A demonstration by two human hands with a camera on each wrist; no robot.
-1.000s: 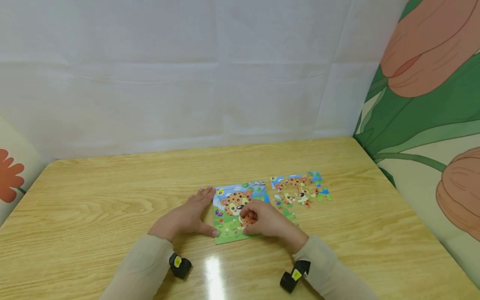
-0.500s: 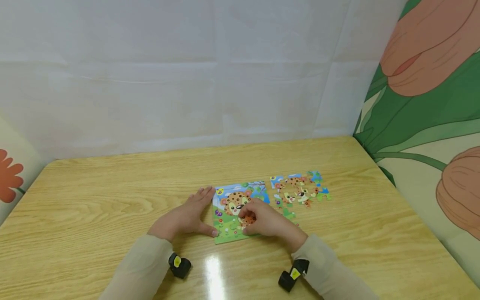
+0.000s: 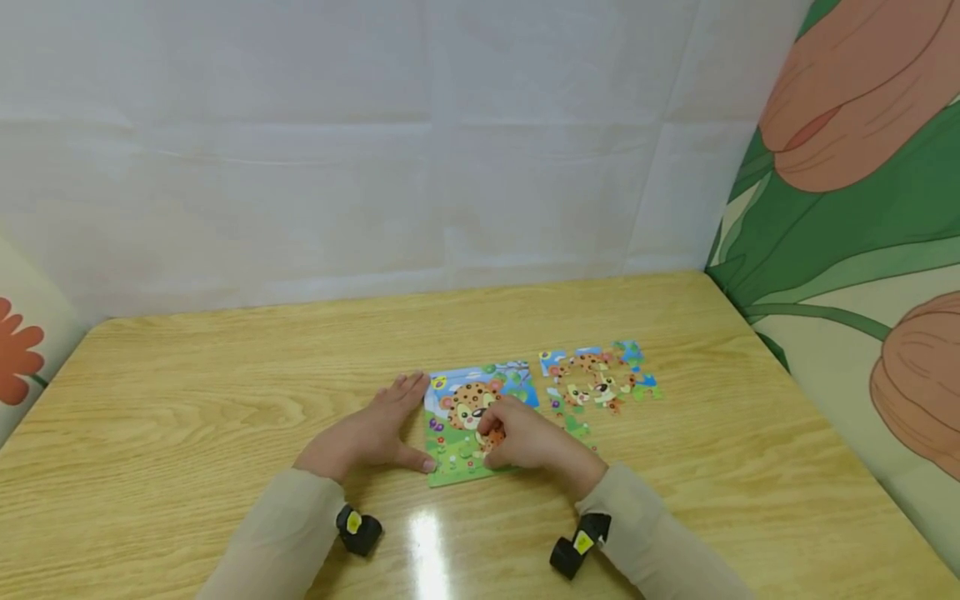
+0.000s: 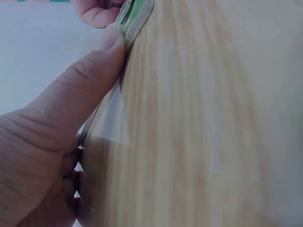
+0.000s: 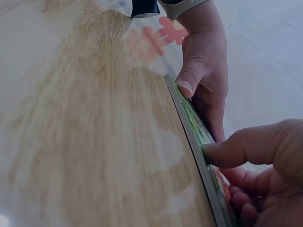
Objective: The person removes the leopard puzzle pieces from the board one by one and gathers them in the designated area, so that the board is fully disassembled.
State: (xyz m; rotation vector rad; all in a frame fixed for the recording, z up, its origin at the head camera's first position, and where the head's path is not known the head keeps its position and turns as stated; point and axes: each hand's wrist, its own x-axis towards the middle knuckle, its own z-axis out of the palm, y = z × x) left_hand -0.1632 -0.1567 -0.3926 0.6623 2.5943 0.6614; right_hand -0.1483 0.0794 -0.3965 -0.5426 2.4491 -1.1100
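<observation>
A jigsaw board with a spotted leopard cub picture lies mid-table. My left hand rests along its left side, fingers stretched toward the far corner and thumb at the near corner. In the left wrist view the thumb presses on the board's edge. My right hand is over the board's lower right, fingers bent, thumb and index finger apart around the cub's brown body. In the right wrist view its thumb touches the green part of the board; whether the fingers pinch a piece, I cannot tell.
Right of the board lie several jigsaw pieces, partly joined into the same leopard picture, with gaps. The wooden table meets a white cloth backdrop at the back. A flowered cloth hangs at the right.
My right hand and wrist have shifted slightly left over the board, so less of the brown spotted patch shows between its fingers. The left hand stays put.
</observation>
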